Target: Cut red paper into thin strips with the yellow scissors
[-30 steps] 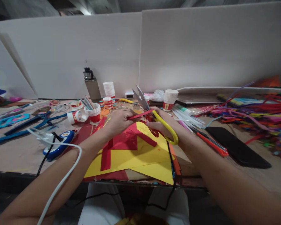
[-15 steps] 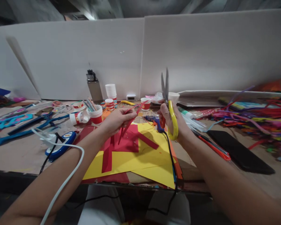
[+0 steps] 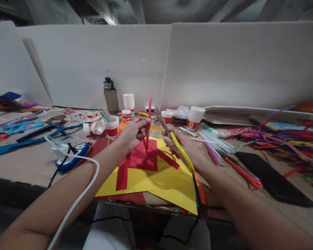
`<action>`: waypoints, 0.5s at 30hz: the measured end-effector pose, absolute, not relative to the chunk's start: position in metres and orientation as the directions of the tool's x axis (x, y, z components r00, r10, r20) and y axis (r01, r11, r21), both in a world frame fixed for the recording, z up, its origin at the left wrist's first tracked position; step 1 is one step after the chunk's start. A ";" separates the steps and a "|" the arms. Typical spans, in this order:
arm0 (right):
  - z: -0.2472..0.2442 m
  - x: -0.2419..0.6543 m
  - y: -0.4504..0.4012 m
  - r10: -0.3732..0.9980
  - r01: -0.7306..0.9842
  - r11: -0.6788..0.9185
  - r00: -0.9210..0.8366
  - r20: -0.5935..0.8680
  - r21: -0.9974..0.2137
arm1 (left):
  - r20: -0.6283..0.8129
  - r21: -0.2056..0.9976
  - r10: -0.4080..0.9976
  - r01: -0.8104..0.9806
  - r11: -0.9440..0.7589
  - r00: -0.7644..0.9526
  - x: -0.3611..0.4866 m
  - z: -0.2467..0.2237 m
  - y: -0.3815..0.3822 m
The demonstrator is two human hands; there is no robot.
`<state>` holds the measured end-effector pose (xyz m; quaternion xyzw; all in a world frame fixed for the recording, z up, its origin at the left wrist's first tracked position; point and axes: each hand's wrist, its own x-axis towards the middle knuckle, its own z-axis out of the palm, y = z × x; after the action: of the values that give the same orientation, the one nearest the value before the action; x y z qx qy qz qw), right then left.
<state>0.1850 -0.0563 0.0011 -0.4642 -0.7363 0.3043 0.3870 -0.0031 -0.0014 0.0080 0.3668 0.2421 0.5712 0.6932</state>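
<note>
Yellow paper [image 3: 151, 178]: nearest us at 12 o'clock, red paper [image 3: 143, 160] lying on it.
Red strip [image 3: 149, 119]: 12 o'clock too, held up above the red paper, pinched in our left hand [image 3: 133, 134].
Yellow scissors [image 3: 178, 146]: just past 12, our right hand [image 3: 182, 142] wrapped round the handles, blades nearly together, tips beside the strip.
Snipping tip: we'd say pinch that floppy strip close to the cut, fingertips clear of the blades, and feed it in slowly.
Pencil cup [image 3: 113, 130]: 11 o'clock, upright, pencils or pens poking out.
Tipped cup [image 3: 88, 129]: bit before 11, on its side, can't tell what's inside.
Cup stack [image 3: 193, 124]: 1 o'clock, cups nested in cups.
Small cup [image 3: 167, 118]: just past 12, upright, contents hidden from us.
Bottle [image 3: 111, 100]: about 11:30, way back, standing, contents unclear.
</note>
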 end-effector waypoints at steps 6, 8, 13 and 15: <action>-0.005 0.182 -0.056 0.918 0.514 0.388 -0.288 0.272 -0.765 | 0.080 0.760 0.974 -0.645 0.078 0.212 0.001 0.006 -0.005; -0.007 0.181 -0.056 0.920 0.532 0.385 -0.289 0.266 -0.754 | 0.094 0.744 0.972 -0.663 0.075 0.216 0.002 0.005 -0.005; -0.006 0.180 -0.057 0.916 0.520 0.391 -0.303 0.264 -0.759 | 0.088 0.738 0.971 -0.669 0.086 0.222 0.003 0.004 -0.007; -0.005 0.180 -0.058 0.912 0.517 0.402 -0.300 0.280 -0.756 | 0.077 0.751 0.972 -0.654 0.089 0.220 0.003 0.003 -0.007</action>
<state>0.1796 -0.0576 -0.0053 -0.4717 -0.7573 0.2765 0.3571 0.0034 -0.0069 0.0033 0.3450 0.2306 0.5802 0.7009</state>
